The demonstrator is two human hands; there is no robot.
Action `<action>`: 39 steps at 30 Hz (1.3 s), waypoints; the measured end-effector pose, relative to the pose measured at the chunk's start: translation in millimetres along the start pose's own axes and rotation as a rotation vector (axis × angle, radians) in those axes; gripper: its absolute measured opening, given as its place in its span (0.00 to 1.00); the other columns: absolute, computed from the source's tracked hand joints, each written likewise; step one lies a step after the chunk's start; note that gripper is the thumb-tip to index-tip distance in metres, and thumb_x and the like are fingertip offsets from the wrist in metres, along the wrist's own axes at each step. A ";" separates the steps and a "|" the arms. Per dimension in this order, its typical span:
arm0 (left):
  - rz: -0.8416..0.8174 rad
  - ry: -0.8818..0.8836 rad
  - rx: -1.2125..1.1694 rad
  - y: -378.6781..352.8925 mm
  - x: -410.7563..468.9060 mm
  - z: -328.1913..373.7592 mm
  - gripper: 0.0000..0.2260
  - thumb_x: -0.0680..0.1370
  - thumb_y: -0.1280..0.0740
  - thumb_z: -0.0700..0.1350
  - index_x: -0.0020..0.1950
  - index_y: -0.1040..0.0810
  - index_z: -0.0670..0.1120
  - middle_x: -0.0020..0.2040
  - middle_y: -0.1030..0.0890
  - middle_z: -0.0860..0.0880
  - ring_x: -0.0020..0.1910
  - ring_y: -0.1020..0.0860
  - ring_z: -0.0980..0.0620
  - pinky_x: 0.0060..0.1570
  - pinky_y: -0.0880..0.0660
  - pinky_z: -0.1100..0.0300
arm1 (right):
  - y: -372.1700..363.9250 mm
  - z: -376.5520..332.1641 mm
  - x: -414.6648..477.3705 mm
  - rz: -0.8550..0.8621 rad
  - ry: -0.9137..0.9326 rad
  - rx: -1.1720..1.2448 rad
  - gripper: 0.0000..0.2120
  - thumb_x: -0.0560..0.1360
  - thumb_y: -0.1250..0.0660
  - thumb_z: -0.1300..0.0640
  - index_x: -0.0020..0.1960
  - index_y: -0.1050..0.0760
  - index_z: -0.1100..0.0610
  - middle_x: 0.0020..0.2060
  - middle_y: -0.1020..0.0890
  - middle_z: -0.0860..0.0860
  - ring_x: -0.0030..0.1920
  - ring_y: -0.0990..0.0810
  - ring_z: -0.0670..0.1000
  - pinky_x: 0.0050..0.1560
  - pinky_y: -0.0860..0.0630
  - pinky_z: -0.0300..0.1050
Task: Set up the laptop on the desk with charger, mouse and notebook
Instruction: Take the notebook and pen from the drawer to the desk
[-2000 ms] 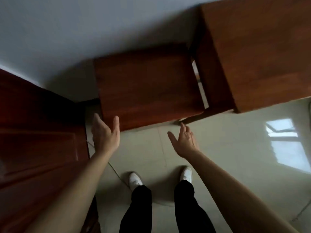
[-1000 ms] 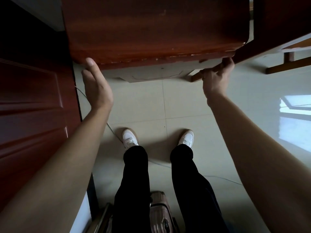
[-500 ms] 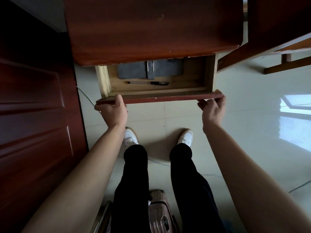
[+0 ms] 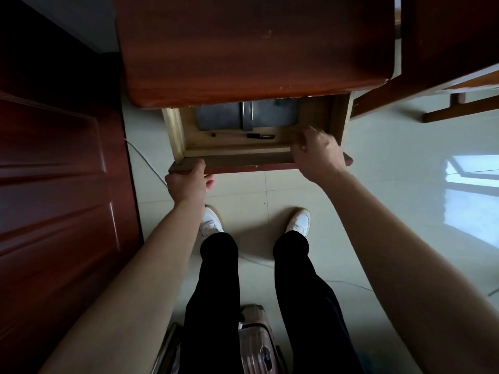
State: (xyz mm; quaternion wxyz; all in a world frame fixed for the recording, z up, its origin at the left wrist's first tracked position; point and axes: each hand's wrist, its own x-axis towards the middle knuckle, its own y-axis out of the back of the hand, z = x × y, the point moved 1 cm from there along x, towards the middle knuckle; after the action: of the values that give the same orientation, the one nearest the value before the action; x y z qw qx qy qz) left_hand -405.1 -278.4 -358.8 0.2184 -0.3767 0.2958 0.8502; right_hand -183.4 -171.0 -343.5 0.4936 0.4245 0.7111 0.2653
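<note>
A reddish-brown wooden desk (image 4: 256,49) stands in front of me with its drawer (image 4: 237,159) pulled out. Inside lies a dark grey notebook (image 4: 270,114) with a strap, partly under the desk top, and a black pen (image 4: 243,135) in front of it. My left hand (image 4: 187,182) grips the drawer's front edge at its left end. My right hand (image 4: 316,152) is over the drawer's front right corner, fingers curled and reaching inside; it holds nothing I can see. No laptop, charger or mouse is in view.
A dark red door (image 4: 54,198) fills the left side. A second wooden piece of furniture (image 4: 445,36) stands at the right. A pink suitcase (image 4: 256,344) sits behind my feet. A thin cable (image 4: 145,160) runs over the pale tiled floor.
Both hands pulled the drawer out from under the desk top. Since half a second ago my right hand has left the front edge and moved into the drawer.
</note>
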 end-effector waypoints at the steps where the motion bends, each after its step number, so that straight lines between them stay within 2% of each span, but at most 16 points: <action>1: -0.011 0.002 -0.018 2.3 2.1 0.1 0.10 0.75 0.28 0.39 0.55 0.25 0.43 0.54 0.18 0.40 0.41 0.16 0.45 0.42 0.18 0.55 | -3.1 -2.4 5.6 -0.069 0.001 -0.039 0.10 0.81 0.39 0.55 0.58 0.23 0.55 0.46 0.20 0.50 0.44 0.21 0.54 0.40 0.29 0.44; 3: -0.026 0.022 -0.064 4.6 5.4 1.0 0.14 0.75 0.27 0.37 0.58 0.26 0.39 0.55 0.20 0.40 0.43 0.17 0.44 0.43 0.18 0.55 | -9.7 -6.4 14.0 -0.169 0.011 -0.082 0.08 0.82 0.39 0.55 0.55 0.22 0.54 0.45 0.19 0.52 0.44 0.19 0.55 0.40 0.24 0.46; 5: -0.042 0.038 -0.060 5.8 9.0 1.7 0.21 0.75 0.26 0.37 0.64 0.29 0.35 0.58 0.21 0.38 0.45 0.18 0.44 0.44 0.18 0.54 | -17.9 -11.5 21.1 -0.236 0.030 -0.118 0.10 0.81 0.38 0.55 0.59 0.21 0.53 0.50 0.18 0.54 0.47 0.20 0.55 0.45 0.21 0.48; 8: -0.081 0.035 0.022 8.7 16.2 2.6 0.22 0.75 0.26 0.38 0.65 0.28 0.34 0.59 0.20 0.37 0.43 0.18 0.45 0.42 0.18 0.56 | -31.8 -23.9 30.4 -0.251 0.052 -0.151 0.15 0.79 0.36 0.54 0.65 0.23 0.49 0.57 0.19 0.54 0.55 0.21 0.57 0.53 0.23 0.50; 10: -0.094 0.037 0.033 10.5 18.6 4.1 0.21 0.74 0.26 0.38 0.64 0.27 0.33 0.58 0.19 0.37 0.44 0.19 0.45 0.42 0.18 0.57 | -42.0 -30.7 36.3 -0.232 0.031 -0.162 0.16 0.79 0.36 0.52 0.66 0.23 0.47 0.61 0.20 0.54 0.61 0.24 0.58 0.58 0.25 0.51; 13: -0.111 0.040 0.033 11.1 19.7 5.0 0.19 0.74 0.26 0.38 0.62 0.25 0.33 0.55 0.19 0.38 0.44 0.19 0.46 0.42 0.18 0.58 | -51.7 -34.7 43.9 -0.209 -0.012 -0.197 0.16 0.79 0.37 0.49 0.65 0.23 0.49 0.63 0.22 0.55 0.65 0.27 0.59 0.62 0.29 0.53; 18: -0.116 0.044 0.058 10.7 20.5 4.8 0.20 0.74 0.26 0.38 0.62 0.26 0.32 0.48 0.19 0.42 0.41 0.20 0.46 0.43 0.19 0.57 | -54.8 -32.0 44.0 -0.196 -0.031 -0.148 0.14 0.80 0.38 0.48 0.59 0.20 0.53 0.59 0.20 0.56 0.61 0.25 0.59 0.60 0.29 0.52; 22: -0.126 0.035 0.140 12.7 22.1 3.2 0.22 0.75 0.26 0.42 0.65 0.28 0.37 0.53 0.17 0.43 0.40 0.16 0.48 0.42 0.19 0.56 | -51.1 -29.1 39.3 -0.193 0.010 -0.082 0.11 0.79 0.35 0.48 0.57 0.19 0.49 0.54 0.16 0.53 0.55 0.20 0.57 0.54 0.25 0.48; 24: -0.132 0.035 0.165 12.6 21.7 3.4 0.23 0.75 0.26 0.43 0.66 0.30 0.39 0.56 0.17 0.44 0.42 0.15 0.50 0.42 0.20 0.55 | -47.8 -27.2 38.6 -0.206 0.030 -0.041 0.13 0.78 0.33 0.48 0.62 0.21 0.47 0.56 0.16 0.52 0.57 0.20 0.57 0.57 0.23 0.50; 27: -0.123 0.042 0.183 11.8 22.2 4.0 0.21 0.75 0.27 0.43 0.64 0.31 0.41 0.55 0.18 0.45 0.41 0.16 0.51 0.44 0.21 0.54 | -48.2 -27.5 38.9 -0.267 0.087 -0.076 0.16 0.79 0.36 0.43 0.66 0.24 0.43 0.63 0.20 0.53 0.64 0.25 0.59 0.63 0.28 0.52; 30: -0.123 0.053 0.191 11.8 23.4 3.3 0.24 0.75 0.27 0.44 0.66 0.32 0.41 0.57 0.18 0.45 0.42 0.16 0.50 0.42 0.21 0.54 | -50.9 -31.2 40.3 -0.323 0.105 -0.141 0.16 0.79 0.37 0.39 0.65 0.23 0.41 0.67 0.25 0.53 0.68 0.30 0.59 0.67 0.33 0.54; 33: -0.075 0.048 0.229 11.4 22.6 2.2 0.27 0.73 0.25 0.47 0.66 0.34 0.43 0.60 0.22 0.46 0.51 0.18 0.49 0.47 0.20 0.55 | -50.6 -29.5 34.1 -0.297 0.088 -0.082 0.14 0.78 0.35 0.39 0.61 0.20 0.42 0.65 0.25 0.54 0.67 0.29 0.59 0.67 0.33 0.55; 36: 0.108 -0.131 0.502 11.5 16.9 7.6 0.39 0.69 0.23 0.51 0.73 0.39 0.44 0.69 0.31 0.42 0.67 0.30 0.42 0.61 0.29 0.53 | -44.2 -22.9 20.7 -0.226 0.076 0.093 0.14 0.78 0.33 0.41 0.57 0.18 0.48 0.57 0.21 0.52 0.59 0.24 0.54 0.59 0.26 0.49; 37: 0.164 -0.257 0.616 10.8 13.5 11.2 0.43 0.68 0.22 0.51 0.75 0.41 0.44 0.72 0.35 0.41 0.70 0.35 0.40 0.64 0.33 0.50 | -40.7 -20.2 16.3 -0.188 0.051 0.184 0.14 0.78 0.32 0.42 0.56 0.18 0.50 0.55 0.19 0.50 0.56 0.22 0.51 0.54 0.26 0.44; 39: 0.197 -0.543 0.778 6.4 1.5 19.2 0.43 0.67 0.22 0.50 0.76 0.40 0.44 0.73 0.37 0.39 0.72 0.39 0.38 0.67 0.37 0.46 | -30.7 -16.5 8.4 -0.110 -0.089 0.460 0.14 0.77 0.30 0.45 0.58 0.18 0.52 0.51 0.18 0.46 0.52 0.20 0.47 0.48 0.27 0.37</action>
State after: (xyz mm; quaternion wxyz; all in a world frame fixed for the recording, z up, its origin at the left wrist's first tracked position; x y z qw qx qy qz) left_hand -419.6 -270.0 -347.4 0.3311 -0.0016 0.5584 0.7606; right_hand -210.4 -178.3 -365.8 0.4284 0.4975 0.7526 0.0502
